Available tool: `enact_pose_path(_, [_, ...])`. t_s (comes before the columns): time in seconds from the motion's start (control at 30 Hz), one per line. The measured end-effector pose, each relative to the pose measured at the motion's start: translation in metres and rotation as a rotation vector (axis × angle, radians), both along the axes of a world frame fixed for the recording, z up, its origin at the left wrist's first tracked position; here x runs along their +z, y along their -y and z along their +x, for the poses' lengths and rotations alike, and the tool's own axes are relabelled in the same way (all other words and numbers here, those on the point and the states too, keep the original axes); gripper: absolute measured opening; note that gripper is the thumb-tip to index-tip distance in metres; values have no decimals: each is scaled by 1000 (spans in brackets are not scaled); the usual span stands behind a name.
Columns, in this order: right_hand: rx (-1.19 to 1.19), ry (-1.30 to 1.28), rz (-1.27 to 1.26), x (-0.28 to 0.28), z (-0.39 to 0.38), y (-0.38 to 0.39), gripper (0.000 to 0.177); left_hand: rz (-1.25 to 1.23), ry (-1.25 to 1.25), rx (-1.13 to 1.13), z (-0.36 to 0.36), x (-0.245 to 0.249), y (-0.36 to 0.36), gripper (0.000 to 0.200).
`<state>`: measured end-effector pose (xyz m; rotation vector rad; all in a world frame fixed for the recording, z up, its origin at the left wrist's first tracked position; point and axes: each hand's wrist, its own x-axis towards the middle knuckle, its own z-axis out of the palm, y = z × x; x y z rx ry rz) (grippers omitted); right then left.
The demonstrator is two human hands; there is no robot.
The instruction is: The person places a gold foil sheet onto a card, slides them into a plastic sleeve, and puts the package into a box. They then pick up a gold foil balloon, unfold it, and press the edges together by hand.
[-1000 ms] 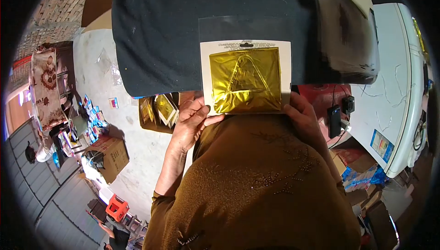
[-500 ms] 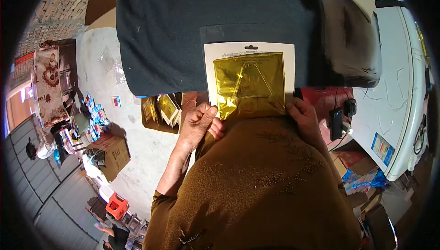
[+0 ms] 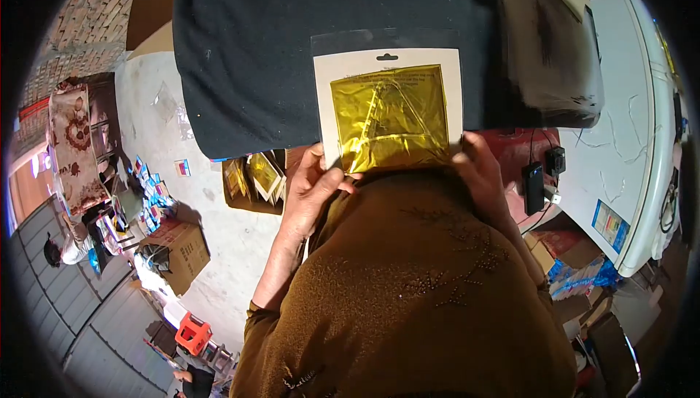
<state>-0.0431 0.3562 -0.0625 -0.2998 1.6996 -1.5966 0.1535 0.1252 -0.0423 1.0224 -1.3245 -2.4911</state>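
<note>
A folded gold foil piece [image 3: 390, 117] with an A-shaped crease lies on a white card [image 3: 327, 99], which has a hanging slot at its top. A clear plastic sleeve [image 3: 430, 38] surrounds the card and sticks out past its upper end. My left hand [image 3: 312, 190] pinches the package at its lower left edge, thumb in front. At the lower right edge, my right hand [image 3: 481, 173] grips the other side with bent fingers. The package's bottom end is hidden against my brown top. Its upper part lies over the black cloth [image 3: 248, 55].
A box [image 3: 255, 205] of similar gold packages stands below the table at left. Clear plastic sleeves [image 3: 547, 55] are stacked at right, near black chargers [image 3: 534, 186]. Farther left are a carton [image 3: 182, 252], a red stool [image 3: 193, 334] and a person [image 3: 195, 382].
The package has shifted slightly up and left over the cloth, and more of the clear sleeve's top shows. The left-hand fingers have changed position along the edge.
</note>
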Motion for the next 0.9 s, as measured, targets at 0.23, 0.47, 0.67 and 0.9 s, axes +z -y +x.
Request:
enact_pose_path(0.23, [134,-272,207,-1,0,0,51,10,-1,45,-13,-7,-10,29])
enact_pose_path(0.47, [174,-258,317,14,-3,4,35,78,26,88,-18,-3,-4,26])
enact_pose_path(0.67, [129,-221,275,18,-3,8,33,56,15,4,-13,-2,-5,34])
enact_pose_path(0.9, [112,255,41,17,-8,3,29,39,109,-113,-2,1,1,38])
